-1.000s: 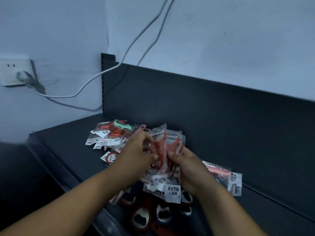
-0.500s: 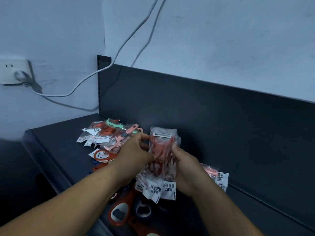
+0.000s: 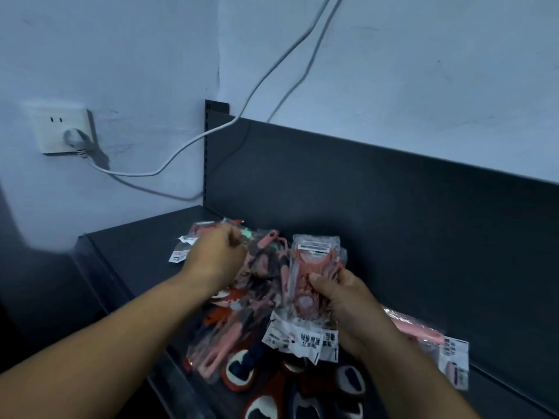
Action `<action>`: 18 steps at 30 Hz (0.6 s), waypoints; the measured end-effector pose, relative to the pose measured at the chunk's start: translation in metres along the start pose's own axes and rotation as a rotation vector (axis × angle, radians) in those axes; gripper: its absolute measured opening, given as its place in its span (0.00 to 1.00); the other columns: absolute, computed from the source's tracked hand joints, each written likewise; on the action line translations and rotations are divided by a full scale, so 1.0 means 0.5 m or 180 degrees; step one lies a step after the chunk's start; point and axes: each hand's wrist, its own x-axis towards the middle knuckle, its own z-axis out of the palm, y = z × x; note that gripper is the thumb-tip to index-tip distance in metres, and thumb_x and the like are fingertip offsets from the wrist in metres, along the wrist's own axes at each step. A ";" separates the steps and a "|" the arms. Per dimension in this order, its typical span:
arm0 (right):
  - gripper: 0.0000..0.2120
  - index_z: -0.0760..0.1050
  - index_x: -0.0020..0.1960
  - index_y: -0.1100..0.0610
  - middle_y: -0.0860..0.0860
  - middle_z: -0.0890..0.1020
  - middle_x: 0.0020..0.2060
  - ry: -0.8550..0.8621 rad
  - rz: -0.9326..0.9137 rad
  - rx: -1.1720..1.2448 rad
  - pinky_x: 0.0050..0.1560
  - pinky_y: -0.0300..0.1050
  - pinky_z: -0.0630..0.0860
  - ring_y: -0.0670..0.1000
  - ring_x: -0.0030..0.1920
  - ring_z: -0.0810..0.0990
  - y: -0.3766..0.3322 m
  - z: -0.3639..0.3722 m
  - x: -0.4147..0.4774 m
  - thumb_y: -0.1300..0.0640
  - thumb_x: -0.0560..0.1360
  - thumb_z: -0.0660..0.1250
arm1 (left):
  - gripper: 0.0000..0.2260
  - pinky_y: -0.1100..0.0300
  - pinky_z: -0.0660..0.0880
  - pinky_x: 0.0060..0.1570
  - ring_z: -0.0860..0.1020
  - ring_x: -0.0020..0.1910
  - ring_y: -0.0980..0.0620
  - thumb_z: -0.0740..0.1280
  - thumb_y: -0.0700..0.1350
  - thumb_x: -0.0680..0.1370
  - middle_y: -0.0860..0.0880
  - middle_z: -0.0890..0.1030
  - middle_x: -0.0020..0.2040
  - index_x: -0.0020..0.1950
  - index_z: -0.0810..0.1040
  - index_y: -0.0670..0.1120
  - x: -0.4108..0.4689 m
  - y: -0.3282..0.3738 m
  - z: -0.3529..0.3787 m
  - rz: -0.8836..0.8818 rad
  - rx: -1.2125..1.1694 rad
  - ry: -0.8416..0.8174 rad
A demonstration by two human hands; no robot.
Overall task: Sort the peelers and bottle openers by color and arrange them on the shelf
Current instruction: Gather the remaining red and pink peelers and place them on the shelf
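Right hand (image 3: 348,303) fingers pinch red peeler packets (image 3: 311,267) upright, blades up; left hand (image 3: 216,258) fingers blurred, unclear.

2 hands: L hand (image 3: 216,258), R hand (image 3: 341,297). 1 shelf (image 3: 136,246), 1 wall socket (image 3: 60,131), 2 cables (image 3: 133,175). Peeler pkts (image 3: 314,267) & bottle openers (image 3: 239,373): heaped, no exact ct.

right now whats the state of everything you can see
right hand, grips the orange peeler bundle, held upright
left hand, over the mixed pile, blurred, grip unclear
bottle openers, lying flat at the shelf front
pink peeler, bagged, lying flat apart on the right
plug, in the wall socket
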 end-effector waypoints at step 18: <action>0.12 0.75 0.59 0.60 0.59 0.85 0.47 0.0821 0.0001 0.0010 0.61 0.63 0.74 0.62 0.51 0.83 -0.011 -0.009 0.036 0.62 0.75 0.67 | 0.18 0.48 0.73 0.58 0.71 0.62 0.40 0.56 0.46 0.80 0.44 0.68 0.70 0.70 0.70 0.50 0.062 -0.111 0.086 0.1000 0.0985 -0.0897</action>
